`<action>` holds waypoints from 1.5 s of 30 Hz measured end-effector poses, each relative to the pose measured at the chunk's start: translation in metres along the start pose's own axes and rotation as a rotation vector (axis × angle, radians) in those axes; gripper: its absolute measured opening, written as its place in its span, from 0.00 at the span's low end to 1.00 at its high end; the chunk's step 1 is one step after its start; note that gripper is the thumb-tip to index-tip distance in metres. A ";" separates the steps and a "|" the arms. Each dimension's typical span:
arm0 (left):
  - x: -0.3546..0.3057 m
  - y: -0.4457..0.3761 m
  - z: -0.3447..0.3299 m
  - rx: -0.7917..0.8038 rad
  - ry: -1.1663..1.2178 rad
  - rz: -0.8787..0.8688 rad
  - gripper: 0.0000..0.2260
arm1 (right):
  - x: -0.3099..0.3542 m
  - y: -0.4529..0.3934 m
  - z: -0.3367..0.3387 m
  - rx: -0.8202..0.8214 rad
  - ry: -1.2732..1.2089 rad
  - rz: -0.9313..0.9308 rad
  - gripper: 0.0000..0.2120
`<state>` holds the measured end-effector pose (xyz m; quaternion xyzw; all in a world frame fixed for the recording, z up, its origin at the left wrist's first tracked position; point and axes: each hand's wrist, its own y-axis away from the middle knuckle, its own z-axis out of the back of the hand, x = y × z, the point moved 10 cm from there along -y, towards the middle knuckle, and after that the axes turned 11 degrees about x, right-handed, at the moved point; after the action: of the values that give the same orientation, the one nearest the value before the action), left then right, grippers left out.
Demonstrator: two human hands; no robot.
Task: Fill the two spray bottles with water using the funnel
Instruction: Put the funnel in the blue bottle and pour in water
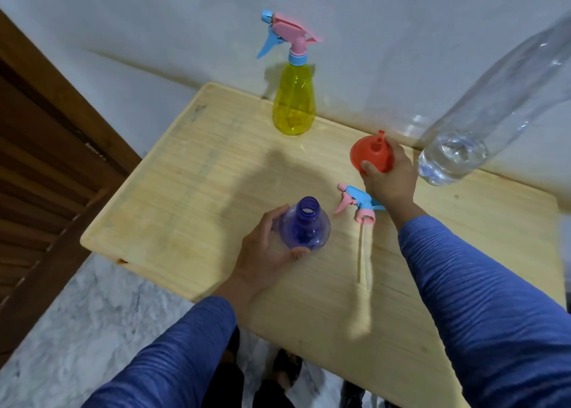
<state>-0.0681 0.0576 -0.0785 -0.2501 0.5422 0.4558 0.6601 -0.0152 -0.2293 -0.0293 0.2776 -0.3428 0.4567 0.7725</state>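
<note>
A purple spray bottle (306,227) stands uncapped on the wooden table (185,185), and my left hand (265,253) grips its body. Its blue and pink spray head (360,204) with a long dip tube lies on the table just to the right. My right hand (387,176) holds the red funnel (372,154) above the table, spout pointing up. A yellow spray bottle (293,99) with its pink and blue head screwed on stands at the back near the wall. A large clear water bottle (482,123) with a little water in it stands at the right.
The table's back edge runs along a white wall (401,21). A wooden door (46,160) is on the left. A marbled floor (92,315) lies below the table's near-left edge, where dark footwear (287,367) shows.
</note>
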 end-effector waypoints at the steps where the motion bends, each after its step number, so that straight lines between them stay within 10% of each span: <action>1: 0.000 0.000 0.000 0.002 -0.004 -0.003 0.38 | 0.002 0.003 0.002 0.007 -0.017 0.017 0.31; 15: -0.011 0.006 -0.001 0.023 0.018 0.032 0.36 | 0.073 0.084 0.023 0.223 -0.306 0.213 0.29; 33: -0.010 0.007 -0.001 0.030 0.033 0.037 0.37 | 0.152 0.144 0.004 0.410 0.212 0.571 0.29; 45: -0.002 0.005 -0.003 0.043 0.086 0.024 0.33 | 0.140 0.154 -0.020 0.444 0.074 0.590 0.16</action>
<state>-0.0740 0.0573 -0.0763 -0.2488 0.5826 0.4409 0.6358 -0.0988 -0.0762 0.0863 0.3111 -0.2726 0.7326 0.5405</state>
